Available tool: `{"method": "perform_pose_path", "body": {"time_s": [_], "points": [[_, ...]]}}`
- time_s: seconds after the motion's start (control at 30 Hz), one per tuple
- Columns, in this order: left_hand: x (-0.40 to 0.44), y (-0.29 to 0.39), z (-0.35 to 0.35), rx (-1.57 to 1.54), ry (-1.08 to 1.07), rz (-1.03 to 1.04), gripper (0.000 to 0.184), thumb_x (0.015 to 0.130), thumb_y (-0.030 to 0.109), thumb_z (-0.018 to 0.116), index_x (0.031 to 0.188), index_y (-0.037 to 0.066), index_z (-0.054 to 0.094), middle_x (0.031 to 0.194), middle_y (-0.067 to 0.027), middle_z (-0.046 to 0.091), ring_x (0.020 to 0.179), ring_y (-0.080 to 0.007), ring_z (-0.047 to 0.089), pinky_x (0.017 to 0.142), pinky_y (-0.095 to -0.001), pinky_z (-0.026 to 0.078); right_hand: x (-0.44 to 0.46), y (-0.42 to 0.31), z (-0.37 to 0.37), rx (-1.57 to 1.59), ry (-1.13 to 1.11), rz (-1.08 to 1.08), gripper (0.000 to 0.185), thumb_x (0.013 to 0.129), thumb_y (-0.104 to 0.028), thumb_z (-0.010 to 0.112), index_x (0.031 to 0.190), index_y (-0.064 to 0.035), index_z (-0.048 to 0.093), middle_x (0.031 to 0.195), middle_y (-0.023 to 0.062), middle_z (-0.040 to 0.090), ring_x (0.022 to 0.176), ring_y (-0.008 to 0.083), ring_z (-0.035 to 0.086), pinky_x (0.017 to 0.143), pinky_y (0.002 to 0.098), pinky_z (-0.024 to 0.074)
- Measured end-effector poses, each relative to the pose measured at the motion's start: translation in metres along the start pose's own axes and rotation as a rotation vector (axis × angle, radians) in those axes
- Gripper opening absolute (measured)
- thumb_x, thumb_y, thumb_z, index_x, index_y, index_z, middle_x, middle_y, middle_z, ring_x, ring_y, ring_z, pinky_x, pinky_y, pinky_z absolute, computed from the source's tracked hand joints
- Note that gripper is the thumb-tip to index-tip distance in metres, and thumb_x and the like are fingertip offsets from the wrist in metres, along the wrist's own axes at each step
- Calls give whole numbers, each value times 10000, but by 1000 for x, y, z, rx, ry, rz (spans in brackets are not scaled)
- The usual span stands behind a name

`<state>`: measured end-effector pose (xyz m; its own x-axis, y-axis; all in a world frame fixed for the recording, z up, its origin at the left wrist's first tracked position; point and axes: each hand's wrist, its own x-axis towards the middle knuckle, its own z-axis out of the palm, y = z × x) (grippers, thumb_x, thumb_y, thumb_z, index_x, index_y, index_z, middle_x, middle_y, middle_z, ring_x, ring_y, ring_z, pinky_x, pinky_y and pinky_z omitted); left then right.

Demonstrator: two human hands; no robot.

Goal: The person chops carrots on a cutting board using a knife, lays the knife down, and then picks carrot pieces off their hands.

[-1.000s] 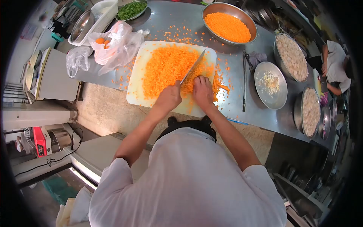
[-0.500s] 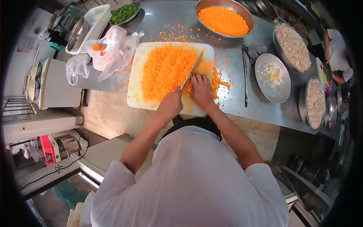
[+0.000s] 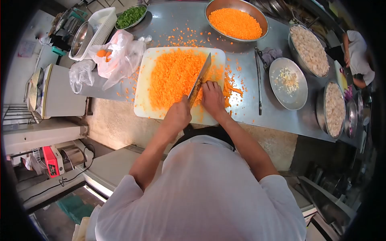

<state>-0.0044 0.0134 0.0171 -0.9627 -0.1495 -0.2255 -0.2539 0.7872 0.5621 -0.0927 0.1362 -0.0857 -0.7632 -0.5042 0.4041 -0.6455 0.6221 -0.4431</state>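
Observation:
My left hand [image 3: 177, 115] is closed round the handle of a broad-bladed kitchen knife [image 3: 200, 78]. The blade slants up and away over the cutting board, close beside the fingers of my right hand. With fingers curled, my right hand [image 3: 213, 98] presses on carrot strips [image 3: 234, 90], whose ends poke out to its right; the part under the hand is hidden. A heap of finely chopped carrot [image 3: 175, 76] covers much of the white cutting board [image 3: 141, 98], to the left of the blade.
At the back stand a bowl of chopped carrot [image 3: 235, 23] and a dish of chopped greens [image 3: 130, 17]. Plastic bags [image 3: 120, 52] lie left. To the right are a honing-steel-like rod [image 3: 258, 82], a bowl with minced bits [image 3: 288, 82], and bowls of pale chunks [image 3: 309, 50]. Another person [image 3: 358, 56] stands far right.
The knife blade has turned, so more of its flat side shows, and its tip has shifted slightly left. My right hand stays on the carrot strips, with its fingers a little lower in view.

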Motion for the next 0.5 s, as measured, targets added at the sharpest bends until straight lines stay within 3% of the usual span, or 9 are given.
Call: {"method": "perform_pose_path", "body": {"time_s": [0.1, 0.27, 0.4, 0.5], "points": [[3, -14, 26, -7, 28, 6, 121, 810, 24, 445, 882, -71, 463, 707, -337, 561, 713, -468, 586, 629, -539, 449, -5, -3, -3, -3, -41, 16, 138, 737, -40, 559, 868, -30, 518, 915, 126, 511, 900, 312, 498, 777, 398, 418], [-6, -3, 3, -59, 45, 14, 171, 860, 92, 467, 924, -66, 480, 729, -329, 558, 744, -477, 571, 649, -530, 442, -4, 2, 4, 38, 34, -5, 132, 740, -35, 554, 866, -31, 514, 893, 129, 504, 888, 315, 494, 758, 404, 417], [13, -20, 44, -50, 98, 35, 168, 863, 102, 466, 898, -62, 477, 723, -327, 551, 743, -495, 558, 663, -537, 434, -5, -3, -4, 15, -9, 4, 140, 735, -25, 553, 870, -28, 513, 892, 128, 502, 882, 313, 493, 754, 404, 419], [8, 2, 7, -125, 103, 78, 169, 861, 103, 470, 892, -63, 475, 711, -327, 546, 733, -494, 557, 649, -539, 432, -5, 1, -3, 39, 8, -28, 143, 732, -25, 559, 866, -30, 510, 886, 129, 498, 876, 314, 492, 747, 405, 420]]}}
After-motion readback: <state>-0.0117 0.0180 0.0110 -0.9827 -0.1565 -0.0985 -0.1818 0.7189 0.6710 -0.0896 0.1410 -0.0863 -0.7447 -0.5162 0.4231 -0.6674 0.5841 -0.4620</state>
